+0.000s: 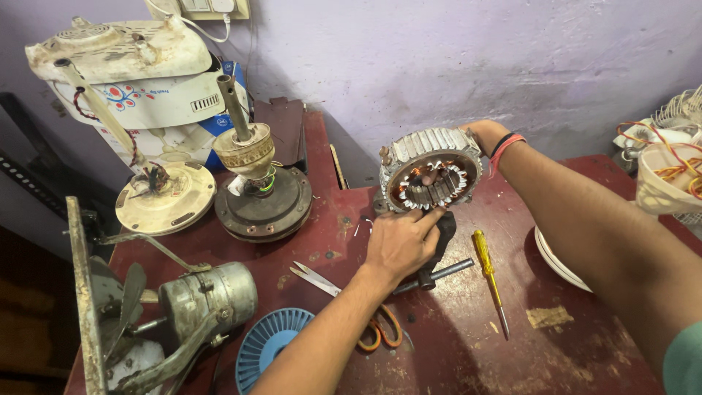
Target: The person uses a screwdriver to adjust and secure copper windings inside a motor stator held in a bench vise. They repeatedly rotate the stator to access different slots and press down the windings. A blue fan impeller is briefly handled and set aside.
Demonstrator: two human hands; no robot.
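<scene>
My right hand [484, 134] grips the stator [430, 170] from behind; left hand [401, 241] fingers curl at its lower rim; I'd keep it steady, upright.

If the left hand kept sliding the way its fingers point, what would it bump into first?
Most likely the round motor stator. The left hand points up and a little right, and its fingertips already reach the stator's lower rim, so nothing lies between them. Whether they actually touch is hard to tell.
</scene>
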